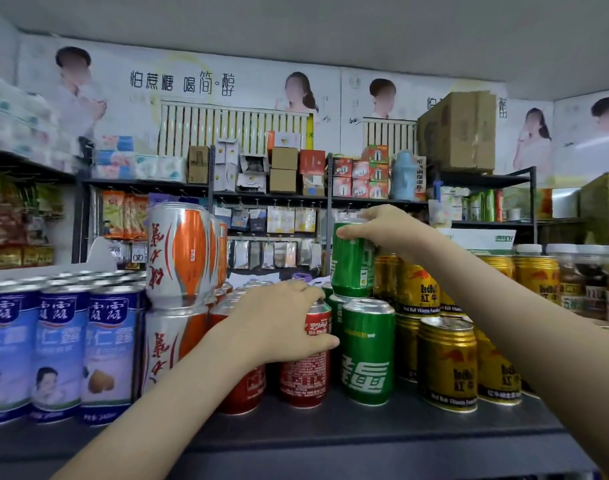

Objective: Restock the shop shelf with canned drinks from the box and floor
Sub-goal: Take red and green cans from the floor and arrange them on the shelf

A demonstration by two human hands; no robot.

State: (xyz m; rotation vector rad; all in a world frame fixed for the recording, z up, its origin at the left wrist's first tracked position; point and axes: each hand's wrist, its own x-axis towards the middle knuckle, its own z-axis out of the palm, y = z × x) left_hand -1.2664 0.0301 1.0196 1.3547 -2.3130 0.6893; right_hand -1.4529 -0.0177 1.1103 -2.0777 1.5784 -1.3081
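Gold cans [448, 368] read "RedBull 红牛"; the wall poster [182, 86] reads "怕蔗糖 喝简·醇".

The red can [308, 372] that your left hand [279, 327] grips carries white lettering and a silver rim. The green can [351, 261] in your right hand [382, 230] is glossy deep green with a small pale label patch. The front green can [369, 355] shows bold white characters on the same green, under a silver top. Your gold cans [448, 368] bear red bulls and red lettering. The silver cans [182, 251] have orange panels and red script. The blue cans [57, 351] run from dark blue at the top to pale lilac below, with white characters. The shelf [365, 434] is dark grey.
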